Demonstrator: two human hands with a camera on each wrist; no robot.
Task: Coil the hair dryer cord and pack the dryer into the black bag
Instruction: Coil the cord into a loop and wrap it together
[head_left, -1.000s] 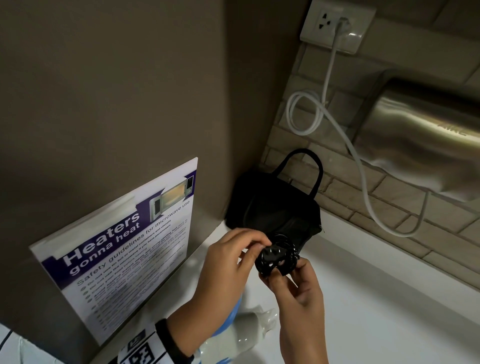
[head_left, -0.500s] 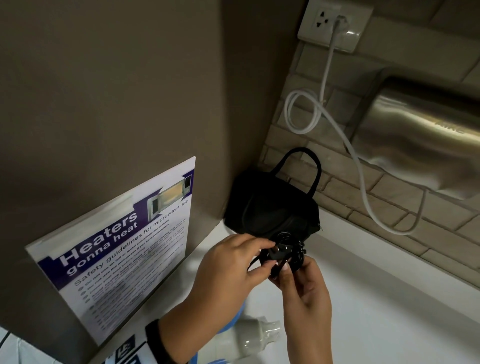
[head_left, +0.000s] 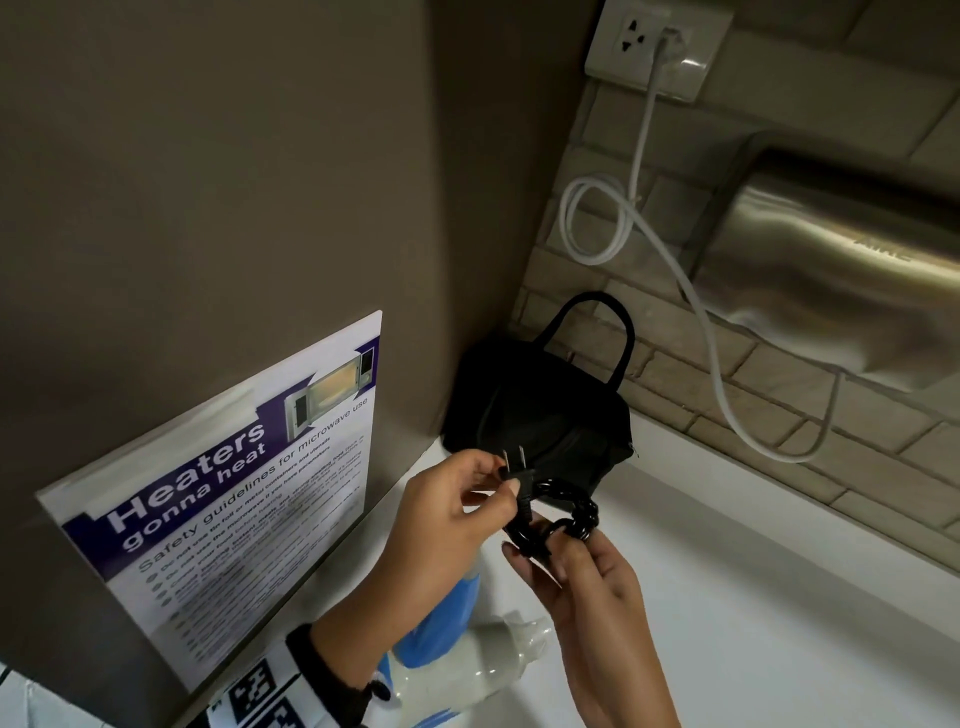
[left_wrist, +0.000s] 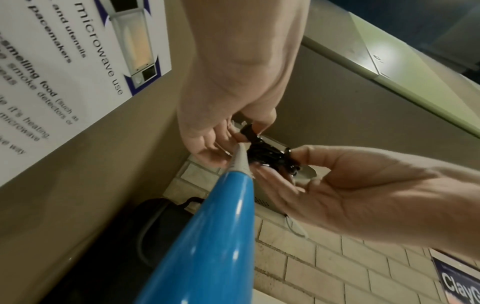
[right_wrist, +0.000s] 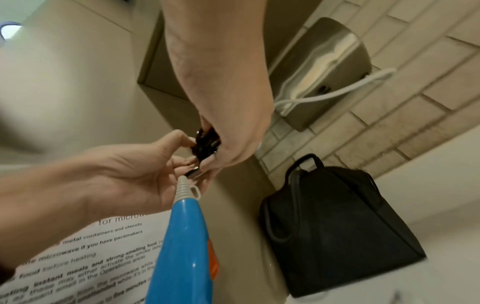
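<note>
The black cord is wound into a small coil (head_left: 563, 512) held above the white counter. My right hand (head_left: 566, 551) grips that coil from below. My left hand (head_left: 501, 475) pinches the plug (head_left: 519, 470) at the coil's left end, prongs pointing up. The blue and white hair dryer (head_left: 457, 649) lies on the counter under my hands; its blue handle (left_wrist: 207, 236) rises toward the coil (left_wrist: 270, 158). The black bag (head_left: 540, 415) stands upright in the corner just behind my hands, its handle up. Whether the bag is open does not show.
A steel hand dryer (head_left: 831, 270) hangs on the brick wall at right, its white cable (head_left: 649, 228) looping down from a wall socket (head_left: 654, 47). A microwave safety poster (head_left: 234, 499) leans on the brown wall at left. The white counter (head_left: 753, 623) stretches to the right.
My left hand has drawn the plug out to the upper left of the coil; earlier both hands were closed around the coil. My right hand has kept its hold.
</note>
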